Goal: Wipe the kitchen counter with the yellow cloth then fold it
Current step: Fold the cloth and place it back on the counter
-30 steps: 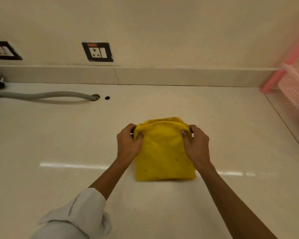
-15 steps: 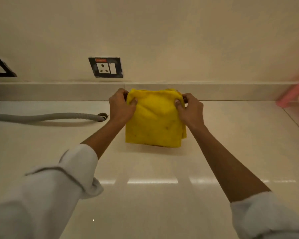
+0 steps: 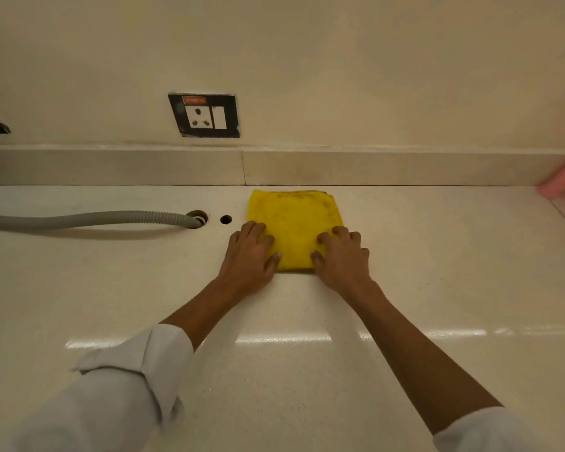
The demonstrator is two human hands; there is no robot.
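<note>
Folded into a small square pad, 1 yellow terry cloth [image 3: 293, 228] lying flat on the glossy cream stone worktop [image 3: 405, 288], far edge near the low tiled upstand at the back wall, apart from it by a thin strip of bare surface. Left hand [image 3: 250, 252] palm-down on the near left corner, right hand [image 3: 341, 254] palm-down on the near right corner; no grip closed on anything, fingers spread flat and pressing, thumbs on the near edge. Judged as the last stage: folding done or nearly so, layers being flattened. Risks from here: top layers springing back open once the pressure lifts, since thick pile resists a crease; pad skidding on the polished surface if pushed forward instead of straight down, bunching against the upstand; uneven pressure at only the near corners leaving the far edge puffed and skewed; a sideways slide to the left bringing it over the small round hole [image 3: 226, 219] just beside the left hand. Dark smudges visible on the top face, so any further dragging likely to smear them back onto the wiped surface. Counted: 1 cloth, 2 hands, 2 rolled white sleeves, 1 grey ribbed hose [image 3: 88, 218] running into 1 larger hole, 1 small open hole, 1 full black switch-and-socket plate [image 3: 204, 115] plus the corner of 1 more at the left edge, 1 pink plastic item [image 3: 563, 182] cut off at the right edge, too blurred to identify.
</note>
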